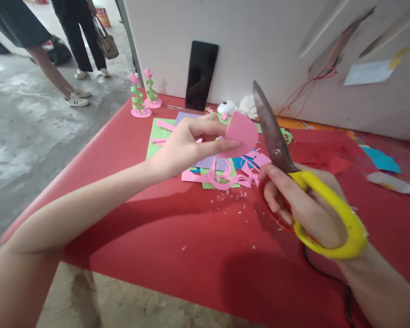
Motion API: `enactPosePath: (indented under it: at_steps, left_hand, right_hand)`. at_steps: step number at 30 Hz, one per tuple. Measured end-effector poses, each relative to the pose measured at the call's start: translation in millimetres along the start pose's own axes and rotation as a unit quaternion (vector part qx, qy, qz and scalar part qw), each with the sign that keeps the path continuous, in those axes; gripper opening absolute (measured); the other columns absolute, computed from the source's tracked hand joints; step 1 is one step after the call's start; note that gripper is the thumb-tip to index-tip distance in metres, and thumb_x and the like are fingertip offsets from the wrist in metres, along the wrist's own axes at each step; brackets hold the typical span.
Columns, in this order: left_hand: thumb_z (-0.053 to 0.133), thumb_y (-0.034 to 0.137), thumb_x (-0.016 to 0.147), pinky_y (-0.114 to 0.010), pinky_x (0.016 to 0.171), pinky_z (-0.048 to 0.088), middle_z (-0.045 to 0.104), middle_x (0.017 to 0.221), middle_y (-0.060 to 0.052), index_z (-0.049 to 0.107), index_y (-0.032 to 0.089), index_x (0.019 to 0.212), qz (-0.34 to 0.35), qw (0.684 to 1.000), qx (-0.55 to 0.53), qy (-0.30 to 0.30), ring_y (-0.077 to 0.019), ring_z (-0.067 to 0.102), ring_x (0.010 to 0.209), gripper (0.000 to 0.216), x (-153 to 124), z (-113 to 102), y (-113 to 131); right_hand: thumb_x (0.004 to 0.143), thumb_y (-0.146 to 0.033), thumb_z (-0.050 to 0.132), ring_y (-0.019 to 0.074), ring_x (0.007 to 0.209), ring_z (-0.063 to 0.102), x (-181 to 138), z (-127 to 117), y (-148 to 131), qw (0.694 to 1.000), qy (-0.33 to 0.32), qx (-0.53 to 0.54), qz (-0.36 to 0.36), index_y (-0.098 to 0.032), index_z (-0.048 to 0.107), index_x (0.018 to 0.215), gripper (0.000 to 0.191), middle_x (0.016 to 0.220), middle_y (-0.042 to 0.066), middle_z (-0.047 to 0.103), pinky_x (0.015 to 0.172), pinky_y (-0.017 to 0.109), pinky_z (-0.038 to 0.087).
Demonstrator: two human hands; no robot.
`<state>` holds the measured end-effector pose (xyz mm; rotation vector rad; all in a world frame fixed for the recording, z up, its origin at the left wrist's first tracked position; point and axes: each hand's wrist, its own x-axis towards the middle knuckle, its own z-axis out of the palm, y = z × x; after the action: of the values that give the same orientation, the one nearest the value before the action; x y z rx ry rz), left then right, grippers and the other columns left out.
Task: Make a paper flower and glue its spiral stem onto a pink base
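My left hand pinches a small pink paper piece with a rounded top, held above the red table. My right hand grips yellow-and-red-handled scissors. Their metal blades are together and point up, just right of the pink piece. Beneath both hands lies a pile of pink, green, purple and blue paper scraps with curled pink strips.
Two pink-and-green paper spiral trees stand at the table's far left corner. A black phone leans on the white wall beside a white mouse-like object. Blue paper lies at right. People's legs stand on the concrete floor.
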<state>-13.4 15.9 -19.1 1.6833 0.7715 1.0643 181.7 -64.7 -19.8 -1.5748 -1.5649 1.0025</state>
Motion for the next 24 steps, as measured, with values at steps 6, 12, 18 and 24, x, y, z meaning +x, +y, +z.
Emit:
enactPosePath:
  at_steps: [6, 12, 18, 24]
  left_hand:
    - [0.058, 0.013, 0.078, -0.026, 0.069, 0.052, 0.074, 0.088, 0.003, 0.074, 0.024, 0.084, 0.088, 0.994, 0.066, -0.019, -0.0138, 0.065, 0.084, 0.020, -3.3, 0.7, -0.9]
    - [0.047, 0.011, 0.085, -0.028, 0.085, 0.055, 0.071, 0.110, 0.005, 0.072, 0.027, 0.098, 0.080, 0.992, 0.036, -0.090, -0.0141, 0.064, 0.105, 0.033, -9.7, 6.2, -3.0]
    - [0.064, 0.014, 0.077, -0.021, 0.068, 0.057, 0.072, 0.091, 0.000, 0.056, 0.023, 0.119, 0.013, 0.994, -0.049, -0.095, -0.0113, 0.067, 0.080, 0.044, -21.1, 24.6, 1.7]
    - [0.059, 0.027, 0.083, -0.018, 0.048, 0.053, 0.061, 0.058, 0.002, 0.055, 0.014, 0.069, -0.153, 0.961, -0.067, -0.220, -0.0077, 0.061, 0.046, 0.019, -21.0, 24.8, 10.5]
  right_hand:
    - [0.084, -0.057, 0.050, 0.0036, 0.030, 0.034, 6.0, -0.9, -9.6, 0.997, -0.049, 0.052, 0.011, -0.016, 0.041, 0.052, 0.053, 0.035, -0.002, 0.033, 0.033, 0.018, 0.029]
    - [0.081, -0.054, 0.057, 0.0034, 0.031, 0.032, 1.6, 3.0, -13.5, 0.996, -0.033, 0.086, 0.007, -0.015, 0.045, 0.062, 0.045, 0.037, -0.004, 0.033, 0.030, 0.018, 0.025]
    - [0.078, -0.049, 0.061, 0.0052, 0.034, 0.032, -3.3, 1.7, -8.4, 0.996, -0.027, 0.078, 0.016, -0.018, 0.039, 0.066, 0.040, 0.040, -0.005, 0.034, 0.034, 0.021, 0.025]
    - [0.080, -0.035, 0.060, 0.0040, 0.043, 0.033, -7.5, 1.3, -8.2, 0.997, 0.024, -0.029, -0.066, -0.016, 0.053, 0.076, 0.021, 0.046, -0.005, 0.034, 0.043, 0.020, 0.028]
